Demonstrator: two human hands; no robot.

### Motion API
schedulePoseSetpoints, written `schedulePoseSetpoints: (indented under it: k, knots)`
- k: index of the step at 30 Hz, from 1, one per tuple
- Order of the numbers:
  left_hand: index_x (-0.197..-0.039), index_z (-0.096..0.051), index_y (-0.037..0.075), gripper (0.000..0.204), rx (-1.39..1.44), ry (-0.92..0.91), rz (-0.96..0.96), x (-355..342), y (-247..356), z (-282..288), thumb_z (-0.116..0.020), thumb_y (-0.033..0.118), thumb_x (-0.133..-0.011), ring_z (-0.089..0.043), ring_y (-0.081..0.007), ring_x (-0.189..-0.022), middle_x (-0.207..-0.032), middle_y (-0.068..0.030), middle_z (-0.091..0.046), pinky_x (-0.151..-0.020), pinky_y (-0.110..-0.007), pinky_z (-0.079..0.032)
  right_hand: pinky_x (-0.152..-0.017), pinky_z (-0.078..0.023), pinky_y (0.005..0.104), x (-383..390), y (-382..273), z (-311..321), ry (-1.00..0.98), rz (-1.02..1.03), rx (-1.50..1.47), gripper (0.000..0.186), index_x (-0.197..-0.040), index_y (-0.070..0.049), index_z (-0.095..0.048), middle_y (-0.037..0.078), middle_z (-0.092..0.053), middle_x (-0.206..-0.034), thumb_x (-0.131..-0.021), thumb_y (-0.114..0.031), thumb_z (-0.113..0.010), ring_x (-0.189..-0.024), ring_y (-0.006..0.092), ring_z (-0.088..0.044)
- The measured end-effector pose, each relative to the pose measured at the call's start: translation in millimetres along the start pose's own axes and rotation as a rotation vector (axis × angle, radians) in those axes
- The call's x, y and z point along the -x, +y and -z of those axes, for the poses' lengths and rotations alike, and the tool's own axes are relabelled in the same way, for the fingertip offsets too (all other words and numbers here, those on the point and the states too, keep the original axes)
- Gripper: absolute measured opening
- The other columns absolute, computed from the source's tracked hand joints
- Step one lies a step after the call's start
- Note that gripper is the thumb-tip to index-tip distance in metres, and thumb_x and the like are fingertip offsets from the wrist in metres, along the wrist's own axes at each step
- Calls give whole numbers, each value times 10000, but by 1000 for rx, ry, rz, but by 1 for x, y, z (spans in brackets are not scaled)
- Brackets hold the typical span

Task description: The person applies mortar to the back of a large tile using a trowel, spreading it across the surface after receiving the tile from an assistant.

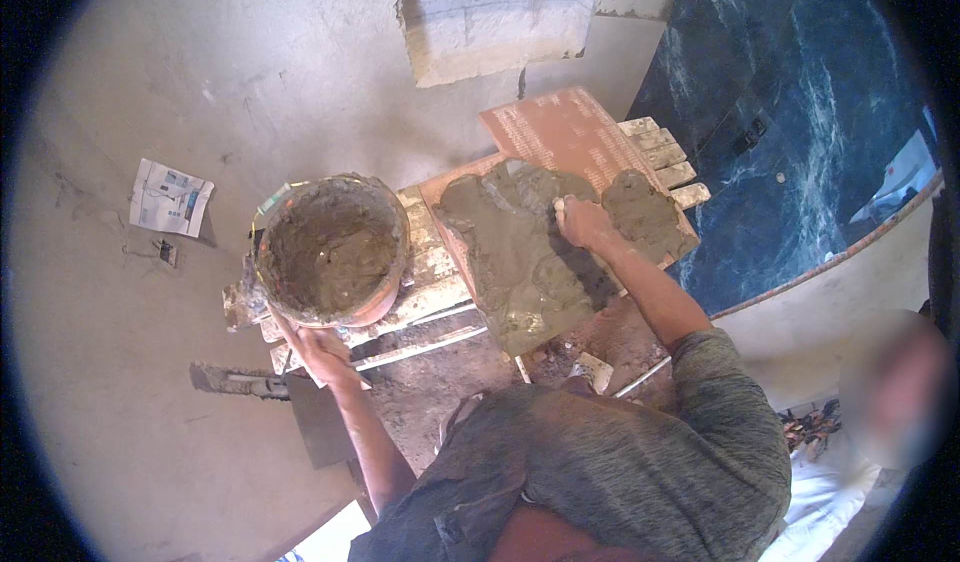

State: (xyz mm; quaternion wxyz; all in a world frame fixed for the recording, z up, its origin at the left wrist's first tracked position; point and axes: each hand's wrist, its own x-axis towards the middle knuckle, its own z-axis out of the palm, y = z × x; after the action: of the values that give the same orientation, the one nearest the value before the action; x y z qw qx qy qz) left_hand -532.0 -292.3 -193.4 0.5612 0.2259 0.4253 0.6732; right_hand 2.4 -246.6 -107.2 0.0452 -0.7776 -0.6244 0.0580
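Note:
A round bucket (378, 312) of grey-brown mortar (335, 247) stands on the left end of a plank platform. My left hand (318, 354) is at its near lower side, the fingers reaching up against the wall and partly hidden there. To the right, wet mortar (520, 262) lies thick over the back of a reddish-brown tile (688, 242). My right hand (585, 224) is closed over this layer, around a small pale handle (559, 206), apparently a trowel's. The tool's blade cannot be made out. A separate mound of mortar (640, 212) sits just right of that hand.
Another reddish-brown tile (560, 132) lies behind, near a wall recess (500, 22). Slats of the wooden platform (665, 157) stick out to the right. Glossy blue tiling (790, 142) covers the right wall. A person (895, 392) is at the right edge. A paper sheet (170, 198) hangs on the left wall.

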Motion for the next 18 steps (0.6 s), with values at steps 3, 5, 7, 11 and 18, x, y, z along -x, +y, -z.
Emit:
schedulePoseSetpoints:
  k: [3,5,7,11,18]
  knots:
    - [-734,-528,172,304,-259,168,105,46,-56,-43,-475,348,-976,-367,-69,-509,-630,61,-438,-443,-247,-281,-775,-490,513,-2,1,0,0,-28,-130,337,-970,27,-590,240,-674,-865,-931,-295,-498,-841,399,-660]
    - [-796,-596,97,310,-341,12,159,71,-82,-73,-485,332,-964,-458,-90,-532,-641,45,-470,-459,-246,-369,-727,-490,494,-10,25,-6,7,-33,-269,346,-900,30,-613,213,-673,-832,-932,-301,-517,-775,350,-660]
    - [-880,-638,41,299,-374,-357,-53,62,-133,-64,-498,292,-958,-525,-104,-560,-698,5,-564,-482,-256,-426,-651,-493,455,-18,64,-23,10,-5,-439,361,-819,19,-633,164,-669,-778,-931,-312,-543,-678,275,-651]
    - [-961,-664,11,309,-761,-402,62,56,-138,-102,-527,286,-939,-583,-120,-611,-772,-51,-643,-521,-261,-461,-534,-461,374,20,35,11,-153,-219,-842,395,-789,-16,-643,87,-618,-675,-943,-365,-539,-569,189,-591]
    - [-868,-689,-16,298,-763,-325,167,38,-157,-135,-525,232,-884,-594,-130,-564,-685,-77,-659,-548,-296,-489,-395,-404,299,15,14,-17,-172,-453,-1281,284,-866,-82,-545,54,-547,-641,-983,-338,-506,-465,157,-514]
